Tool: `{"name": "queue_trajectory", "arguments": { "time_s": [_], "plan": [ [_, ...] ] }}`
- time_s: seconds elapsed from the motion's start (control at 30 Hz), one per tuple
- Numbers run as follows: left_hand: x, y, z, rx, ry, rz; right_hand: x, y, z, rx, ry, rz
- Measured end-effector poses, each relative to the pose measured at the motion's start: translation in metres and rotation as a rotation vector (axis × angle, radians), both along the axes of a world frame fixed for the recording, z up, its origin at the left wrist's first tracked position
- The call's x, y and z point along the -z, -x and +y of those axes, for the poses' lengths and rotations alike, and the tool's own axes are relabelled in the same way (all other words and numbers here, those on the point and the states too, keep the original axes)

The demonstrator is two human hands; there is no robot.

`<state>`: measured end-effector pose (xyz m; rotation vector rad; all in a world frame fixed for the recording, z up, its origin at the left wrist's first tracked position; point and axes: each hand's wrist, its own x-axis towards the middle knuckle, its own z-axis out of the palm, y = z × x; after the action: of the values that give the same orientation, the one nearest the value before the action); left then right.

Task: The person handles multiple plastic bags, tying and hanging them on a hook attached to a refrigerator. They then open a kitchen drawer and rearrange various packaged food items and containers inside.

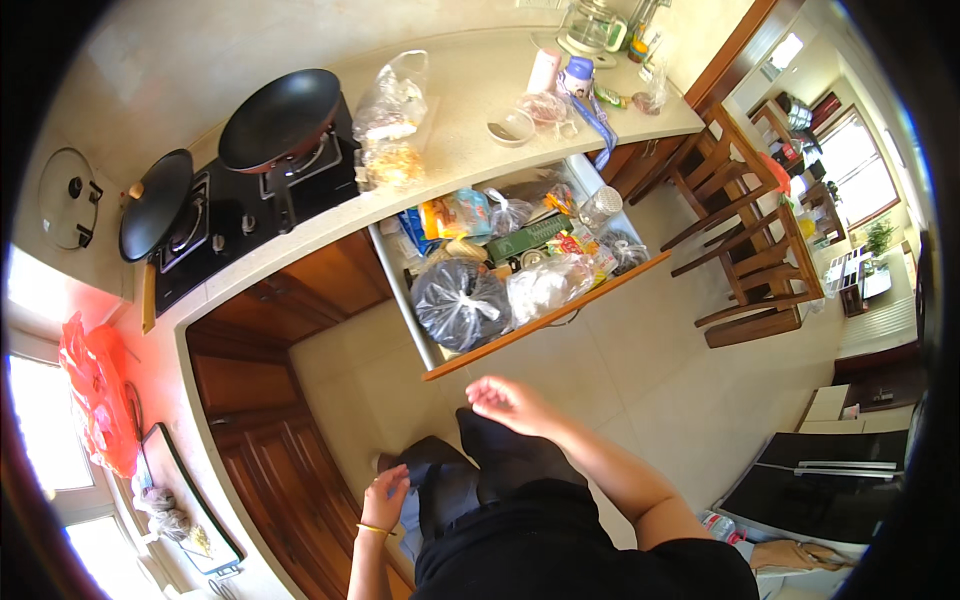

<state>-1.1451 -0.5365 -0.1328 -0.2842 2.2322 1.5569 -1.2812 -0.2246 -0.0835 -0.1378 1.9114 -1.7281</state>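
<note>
A full kitchen drawer (551, 324) stands pulled out in front of me. In it lie a knotted clear bag of dark food (459, 304), a white plastic bag (551, 286), a green box (529, 238), an orange and blue packet (454, 214) and a glass jar with a perforated lid (600, 207). My right hand (504, 405) is just short of the drawer front, empty, fingers apart and slightly curled. Lower on the left, my left hand (386, 496), with a yellow bangle at the wrist, hangs empty beside my leg, its fingers loosely bent.
A black wok (281, 124) and a lidded pan (156, 206) sit on the gas hob. Food bags (391, 161), a small bowl (511, 127) and a purple-capped bottle (578, 75) stand on the counter. Wooden chairs (765, 262) are at right; a red bag (101, 405) hangs at left.
</note>
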Motion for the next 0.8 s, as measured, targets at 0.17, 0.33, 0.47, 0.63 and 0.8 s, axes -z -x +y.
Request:
{"name": "queue_trajectory", "arguments": {
  "time_s": [0.17,0.33,0.47,0.63,0.8],
  "plan": [
    [-0.009,0.058,0.075,0.028,0.081,0.049,-0.229,0.055,0.075,-0.079,0.796,0.335],
    [-0.021,0.158,0.147,0.154,0.086,0.129,-0.276,0.109,0.127,-0.284,1.214,0.588],
    [0.003,0.229,0.19,0.07,-0.056,0.083,-0.268,0.146,0.151,-0.109,1.16,0.516],
    [0.071,0.35,0.25,0.197,-0.066,0.168,-0.222,0.194,0.193,-0.008,1.104,0.483],
    [0.132,0.475,0.32,0.114,0.167,0.293,-0.141,0.208,0.239,0.348,0.927,0.225]
  ]
}}
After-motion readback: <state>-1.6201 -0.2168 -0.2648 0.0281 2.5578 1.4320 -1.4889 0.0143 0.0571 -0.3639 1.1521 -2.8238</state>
